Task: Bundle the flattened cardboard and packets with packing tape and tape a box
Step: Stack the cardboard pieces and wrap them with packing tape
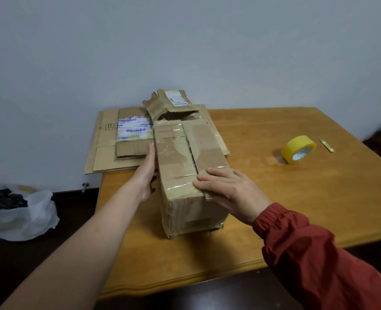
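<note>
While the left hand (148, 173) lies flat against the left side of the box (178, 157), fingers straight and together and pointing away from the person, the right hand (227, 191) rests palm-down on the near end of the box top. Its fingers are straight and slightly spread, lying across a band of clear tape there. Neither hand curls round anything.

The box stands in the middle of the table (274, 198), long side running away from the person. Its top flaps are down, with a dark seam showing between them, and glossy tape crosses the top and wraps the near end.

Behind it, at the far left corner of the table, lies the flattened cardboard (102, 153), its left edge overhanging the table. A smaller flat piece (133, 133) with white-and-blue labels lies on top of it, just beside the left hand. A torn carton (174, 104) with a white label stands behind the box, touching its far end or nearly so.

The yellow tape roll (298, 149) sits on the table well apart to the right, with a small strip (326, 145) near it. A red sleeve (319, 253) covers the right arm; the left arm is bare. A white plastic bag (28, 215) lies on the dark floor to the left.
</note>
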